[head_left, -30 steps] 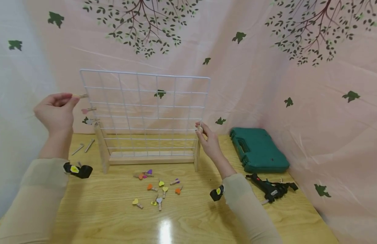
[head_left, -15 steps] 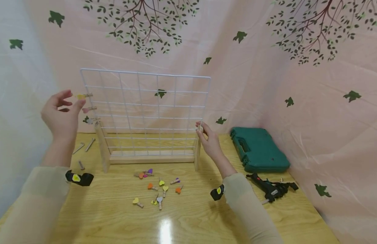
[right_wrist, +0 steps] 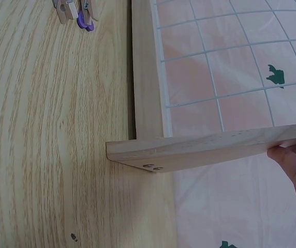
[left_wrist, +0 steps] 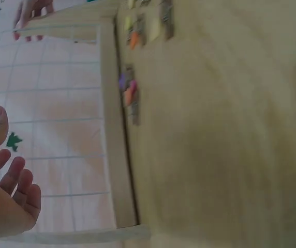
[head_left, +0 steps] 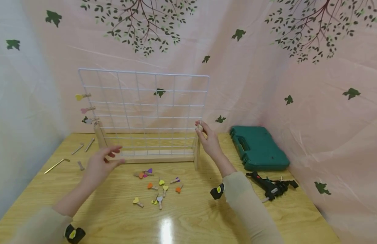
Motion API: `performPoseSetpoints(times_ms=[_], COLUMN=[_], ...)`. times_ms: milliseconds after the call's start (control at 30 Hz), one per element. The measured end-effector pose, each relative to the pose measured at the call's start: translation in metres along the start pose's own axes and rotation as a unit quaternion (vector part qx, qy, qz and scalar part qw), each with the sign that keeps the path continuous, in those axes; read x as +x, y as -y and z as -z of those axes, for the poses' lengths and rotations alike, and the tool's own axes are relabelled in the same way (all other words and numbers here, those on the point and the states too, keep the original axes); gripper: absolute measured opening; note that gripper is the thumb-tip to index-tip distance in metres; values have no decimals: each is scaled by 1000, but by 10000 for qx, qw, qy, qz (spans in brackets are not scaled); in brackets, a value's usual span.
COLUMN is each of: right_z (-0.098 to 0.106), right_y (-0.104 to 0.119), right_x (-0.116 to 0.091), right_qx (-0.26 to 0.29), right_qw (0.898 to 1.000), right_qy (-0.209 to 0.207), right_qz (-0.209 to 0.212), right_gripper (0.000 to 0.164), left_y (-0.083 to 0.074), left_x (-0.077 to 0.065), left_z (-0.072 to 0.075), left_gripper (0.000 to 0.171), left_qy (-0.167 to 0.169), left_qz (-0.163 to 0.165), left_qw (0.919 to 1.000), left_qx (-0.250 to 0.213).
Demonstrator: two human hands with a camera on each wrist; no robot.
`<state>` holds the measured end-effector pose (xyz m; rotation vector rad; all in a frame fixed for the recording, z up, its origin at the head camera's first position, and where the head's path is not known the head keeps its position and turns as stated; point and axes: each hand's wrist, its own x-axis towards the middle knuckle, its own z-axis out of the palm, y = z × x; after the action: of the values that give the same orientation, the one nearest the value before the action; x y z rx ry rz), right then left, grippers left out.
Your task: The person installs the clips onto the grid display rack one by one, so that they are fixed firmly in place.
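A white wire grid [head_left: 156, 75] stands in a wooden frame [head_left: 164, 158] on the table. My right hand [head_left: 210, 139] grips the top of the frame's right upright [right_wrist: 200, 150], thumb and fingers at its end in the right wrist view. My left hand [head_left: 101, 166] holds nothing, its fingers loosely spread before the frame's lower left. Clipped along the grid's left edge are small heart clothespins: a yellow one [head_left: 80, 97], a pink one [head_left: 86, 110] and a pale one [head_left: 90, 120]. Several more clothespins [head_left: 160, 200] with coloured hearts lie scattered in front of the frame.
A green case [head_left: 263, 149] and a black glue gun [head_left: 272, 189] lie at the right. Left of the frame are a gold hex key [head_left: 55, 166], a silver hex key [head_left: 77, 149], a bolt [head_left: 89, 145] and a lone clothespin [head_left: 80, 165]. A printed cloth hangs behind.
My left hand has let go of the yellow clothespin, which stays clipped to the grid's left edge, and has moved down and right. The right hand keeps its place.
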<state>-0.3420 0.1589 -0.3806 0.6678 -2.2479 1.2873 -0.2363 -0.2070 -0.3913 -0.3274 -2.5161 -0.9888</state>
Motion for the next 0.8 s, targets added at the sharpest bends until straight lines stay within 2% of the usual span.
performPoseSetpoints(times_ms=[133, 267, 367, 467, 567, 667, 800], right_z=[2, 2, 4, 6, 8, 9, 10], right_y=[0, 2, 14, 28, 38, 40, 38], right_x=[2, 1, -1, -3, -5, -5, -5], right_qx=[-5, -8, 80, 176, 171, 158, 179], right_qw=[10000, 10000, 9998, 9997, 9998, 9999, 9998], right_qy=[10, 16, 13, 1, -3, -3, -45], right_qz=[16, 93, 165, 174, 109, 48, 90], right_gripper=[32, 32, 31, 31, 30, 30, 31], left_y=[8, 12, 13, 13, 12, 11, 10], left_x=[-25, -45, -54, -60, -62, -62, -62], left_z=[-24, -39, -46, -50, -53, -56, -56], left_gripper=[41, 36, 37, 36, 30, 21, 17], left_qy=[1045, 2024, 2506, 2798, 2941, 2961, 2922], left_qz=[-94, -185, -330, -422, -484, -617, -588], left_qw=[9944, 9784, 9667, 9581, 9535, 9520, 9534], left_qx=[-156, -367, -409, -451, -455, -461, -472])
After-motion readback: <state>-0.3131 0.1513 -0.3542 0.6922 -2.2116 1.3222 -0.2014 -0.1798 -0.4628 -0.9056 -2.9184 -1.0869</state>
